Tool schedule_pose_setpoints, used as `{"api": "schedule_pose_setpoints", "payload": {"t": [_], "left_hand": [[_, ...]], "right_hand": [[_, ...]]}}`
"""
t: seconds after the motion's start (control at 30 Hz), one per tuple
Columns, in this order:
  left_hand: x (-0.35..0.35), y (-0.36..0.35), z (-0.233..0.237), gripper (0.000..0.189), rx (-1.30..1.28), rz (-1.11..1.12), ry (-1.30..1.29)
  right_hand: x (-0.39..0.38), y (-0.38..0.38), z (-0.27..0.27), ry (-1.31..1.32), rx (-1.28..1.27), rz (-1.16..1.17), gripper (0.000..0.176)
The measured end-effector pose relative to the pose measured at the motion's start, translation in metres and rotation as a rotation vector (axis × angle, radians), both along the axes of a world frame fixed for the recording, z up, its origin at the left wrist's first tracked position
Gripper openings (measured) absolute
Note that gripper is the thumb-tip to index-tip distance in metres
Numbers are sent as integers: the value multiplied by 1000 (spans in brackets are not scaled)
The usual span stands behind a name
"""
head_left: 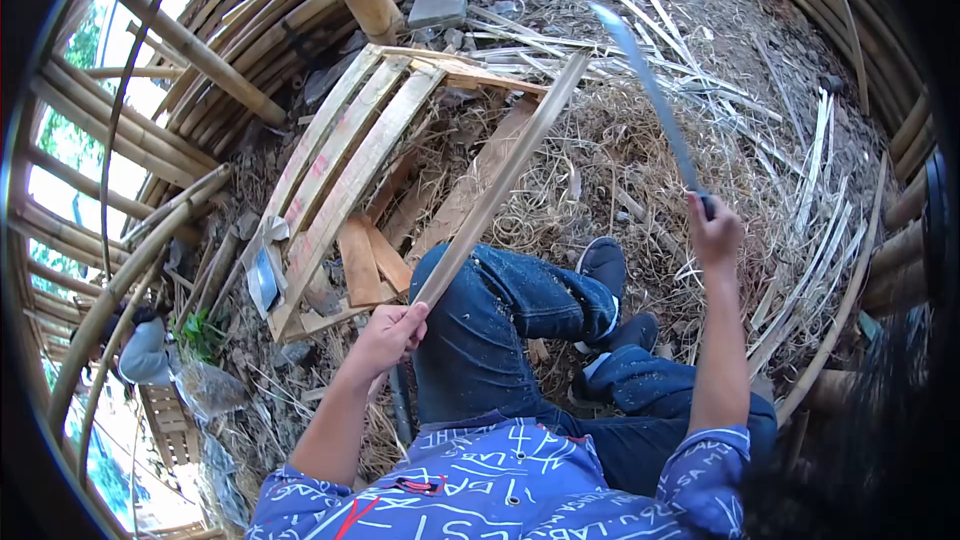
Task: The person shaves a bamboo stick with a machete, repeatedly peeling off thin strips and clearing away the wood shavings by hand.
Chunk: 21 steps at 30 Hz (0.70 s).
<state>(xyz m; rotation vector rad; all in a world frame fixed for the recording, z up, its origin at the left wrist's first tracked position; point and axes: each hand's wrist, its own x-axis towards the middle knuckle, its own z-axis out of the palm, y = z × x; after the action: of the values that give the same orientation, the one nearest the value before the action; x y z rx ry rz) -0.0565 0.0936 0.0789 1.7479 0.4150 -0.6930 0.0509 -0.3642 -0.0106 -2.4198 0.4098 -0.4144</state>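
My left hand (393, 332) is closed round the near end of a long, flat wooden strip (505, 180), which slants up and away to the right over my bent knee. Raised at the right, my right hand (714, 227) grips the dark handle of a long-bladed knife (655, 100). The blade points up and away, apart from the strip. A slatted wooden pallet (345, 155) leans left of the strip, with short boards (365, 255) by its lower end.
Curly shavings (630, 150) and thin split strips (815, 230) cover the ground ahead and right. Bamboo poles (205, 60) enclose the left and back. A grey block (438, 8) lies behind the pallet. Another person (146, 352) is partly visible at far left.
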Motion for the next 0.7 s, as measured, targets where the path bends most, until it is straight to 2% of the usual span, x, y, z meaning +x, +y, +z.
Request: {"api": "schedule_pose_setpoints", "payload": {"t": [0.07, 0.13, 0.27, 0.37, 0.5, 0.57, 0.63, 0.7], "left_hand": [[4, 4, 1, 47, -80, 11, 69], [7, 4, 5, 46, -172, 44, 156], [12, 14, 0, 48, -224, 24, 228], [12, 20, -10, 49, -259, 6, 184], [9, 20, -7, 49, -239, -29, 182], [6, 25, -15, 49, -279, -46, 162], [1, 29, -20, 49, -308, -43, 160], [-2, 30, -22, 46, -436, -16, 176]], "right_hand": [[0, 43, 10, -103, 152, 145, 43], [-6, 79, 20, -144, 233, 323, 33], [-16, 131, 36, -375, 41, 685, 46], [-19, 157, 38, -369, -80, 776, 53], [-1, 161, 24, -385, -134, 756, 54], [14, 147, 18, -336, -163, 645, 54], [34, 127, 20, -256, -51, 453, 48], [61, 90, 1, -108, 62, 230, 57]]}}
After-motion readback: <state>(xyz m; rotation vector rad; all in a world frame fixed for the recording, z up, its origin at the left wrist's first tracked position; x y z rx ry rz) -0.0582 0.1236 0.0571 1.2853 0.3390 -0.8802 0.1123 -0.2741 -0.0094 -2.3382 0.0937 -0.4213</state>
